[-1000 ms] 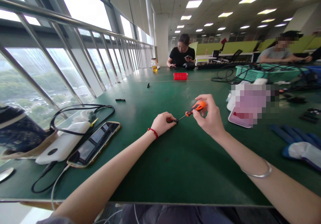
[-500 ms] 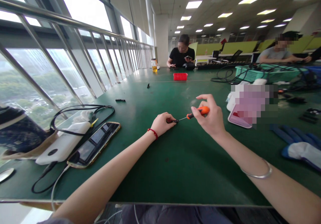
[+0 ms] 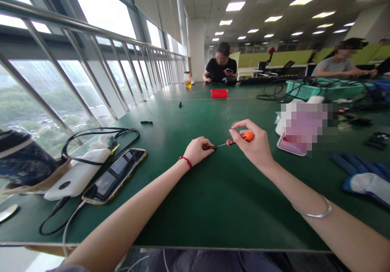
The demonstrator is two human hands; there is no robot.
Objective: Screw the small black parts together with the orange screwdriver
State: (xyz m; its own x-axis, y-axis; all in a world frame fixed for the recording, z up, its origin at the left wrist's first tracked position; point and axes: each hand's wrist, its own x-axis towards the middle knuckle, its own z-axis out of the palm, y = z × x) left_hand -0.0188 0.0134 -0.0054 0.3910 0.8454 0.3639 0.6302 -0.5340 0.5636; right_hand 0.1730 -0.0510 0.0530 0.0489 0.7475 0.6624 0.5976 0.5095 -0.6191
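- Here's the green desk (image 3: 201, 215), and 2 hands are above it!
- Right grip (image 3: 256, 144) loosely around the screwdriver's handle; left grip (image 3: 196, 149) pinched on a black part.
- The orange-and-black screwdriver (image 3: 248, 136) bridges the gap, long axis running leftward from the right grip, slim metal shaft aimed at the part.
- Small, dark, mostly covered: the black part (image 3: 209, 146) seemingly meets the tip.
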